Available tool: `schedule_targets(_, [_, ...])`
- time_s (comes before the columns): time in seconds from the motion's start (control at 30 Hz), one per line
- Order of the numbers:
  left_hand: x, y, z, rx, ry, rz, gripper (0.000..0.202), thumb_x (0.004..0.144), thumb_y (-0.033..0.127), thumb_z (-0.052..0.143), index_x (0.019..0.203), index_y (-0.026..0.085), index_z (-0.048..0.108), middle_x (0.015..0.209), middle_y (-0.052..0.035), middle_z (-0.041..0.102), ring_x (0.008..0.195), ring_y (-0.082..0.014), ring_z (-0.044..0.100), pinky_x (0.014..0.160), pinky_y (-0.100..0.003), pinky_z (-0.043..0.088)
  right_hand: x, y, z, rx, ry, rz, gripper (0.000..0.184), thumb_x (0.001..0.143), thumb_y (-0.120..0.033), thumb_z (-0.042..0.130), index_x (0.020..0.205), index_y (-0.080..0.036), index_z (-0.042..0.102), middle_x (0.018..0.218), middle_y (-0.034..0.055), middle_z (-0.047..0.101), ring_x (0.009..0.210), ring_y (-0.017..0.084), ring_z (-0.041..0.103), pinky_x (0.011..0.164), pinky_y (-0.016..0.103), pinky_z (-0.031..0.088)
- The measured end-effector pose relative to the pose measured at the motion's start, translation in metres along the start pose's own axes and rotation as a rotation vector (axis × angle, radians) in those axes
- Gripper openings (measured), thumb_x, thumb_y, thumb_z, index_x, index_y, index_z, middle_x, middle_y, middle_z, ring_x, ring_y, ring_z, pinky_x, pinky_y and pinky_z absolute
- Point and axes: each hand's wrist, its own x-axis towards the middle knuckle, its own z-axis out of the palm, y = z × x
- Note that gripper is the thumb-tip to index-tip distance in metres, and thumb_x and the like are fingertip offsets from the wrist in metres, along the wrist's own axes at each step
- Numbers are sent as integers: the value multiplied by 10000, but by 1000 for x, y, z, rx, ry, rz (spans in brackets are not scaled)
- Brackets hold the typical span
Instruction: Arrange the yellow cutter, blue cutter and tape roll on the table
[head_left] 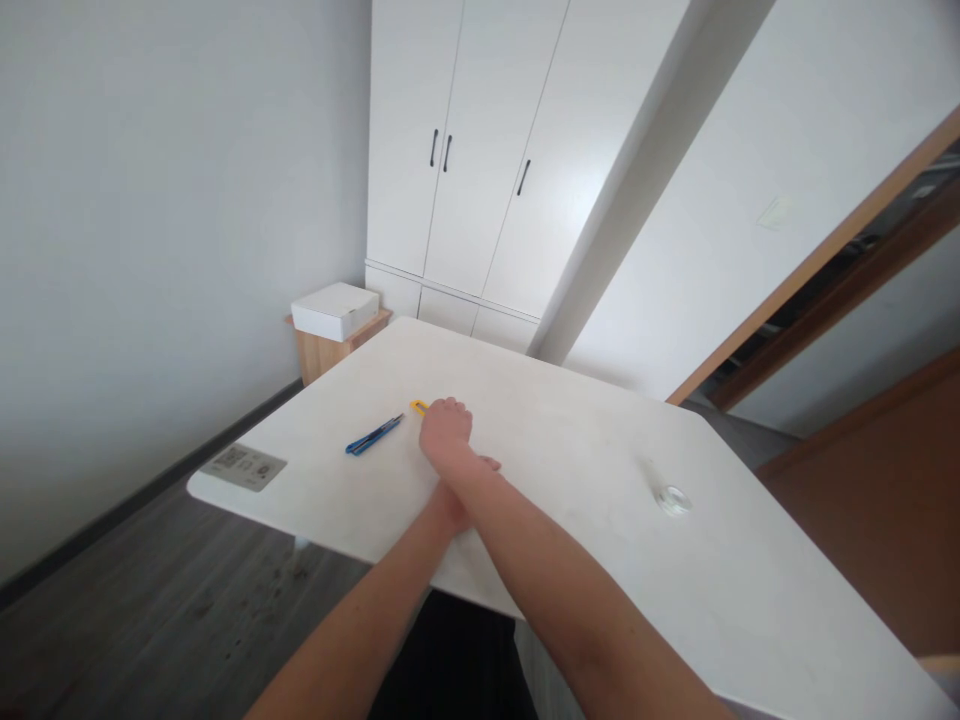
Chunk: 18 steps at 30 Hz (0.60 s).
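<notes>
On the white table [570,440], my right hand [447,428] is closed around a yellow utility knife [418,407]. Only the knife's slotted end sticks out past the hand; the rest is covered. My right forearm crosses over my left hand [453,505], which rests low at the table's surface. Just a fingertip or two of the left hand show beyond the forearm, so its grip is hidden. To the left of both hands lies a blue utility knife [373,436], its tip pointing toward the yellow one.
A clear roll of tape [673,500] lies on the table's right part. A printed label [244,467] is stuck at the left corner. Behind the table, a white box [335,311] sits on a wooden stand [319,358], beside tall white cabinets [480,150].
</notes>
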Motion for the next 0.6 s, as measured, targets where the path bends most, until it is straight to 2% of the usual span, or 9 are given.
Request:
schedule_targets(0.03, [-2,4,-2,13,15,-32,353,947,174,350,1145,189,642,1162,-95,677,1095,-218,596,1015,-372,406,-1,15,-7,-25,31,19,309,879,-128,444,1140,-81,603,1171,220,586,1093,282,557,866,386,453])
schedule_targets(0.1, [-3,12,-9,43,26,-69,317,917,208,413,1099,175,671,1124,-111,688,1091,-258,598,1021,-415,402,-7,52,-20,-54,64,56,297,885,-144,434,1131,-103,596,1158,212,582,1086,281,547,871,397,437])
schedule_targets(0.2, [1,21,-19,75,1,-34,308,918,250,425,947,214,730,1087,-75,707,1051,-221,621,1010,-378,432,-30,123,-32,-86,53,126,279,892,-154,417,1109,-159,593,1139,167,590,1074,267,536,855,382,423])
schedule_targets(0.33, [5,24,-25,140,-4,-48,325,920,279,428,978,217,742,1159,-67,693,1088,-203,618,1012,-368,447,-87,235,-32,-87,-39,207,286,869,-152,455,1096,-228,612,1117,88,602,1037,228,537,809,321,408])
schedule_targets(0.47, [4,22,-23,188,-32,-64,346,928,305,417,1010,210,739,1182,-63,686,1115,-200,612,1021,-361,443,-153,341,-26,-72,-44,352,301,829,-109,497,1078,-216,629,1117,71,602,1033,197,543,821,284,386])
schedule_targets(0.53, [4,21,-22,211,-41,-70,352,929,313,412,1017,213,737,1187,-58,685,1120,-197,611,1024,-359,442,-179,383,-24,-56,-38,431,317,816,-85,503,1080,-207,629,1129,72,602,1027,190,550,822,274,383])
schedule_targets(0.6, [4,20,-22,221,-44,-74,365,932,329,402,1014,211,738,1192,-58,683,1122,-197,611,1026,-360,441,-198,414,-22,-28,-22,478,322,811,-72,505,1077,-201,631,1136,74,604,1010,184,559,824,269,386])
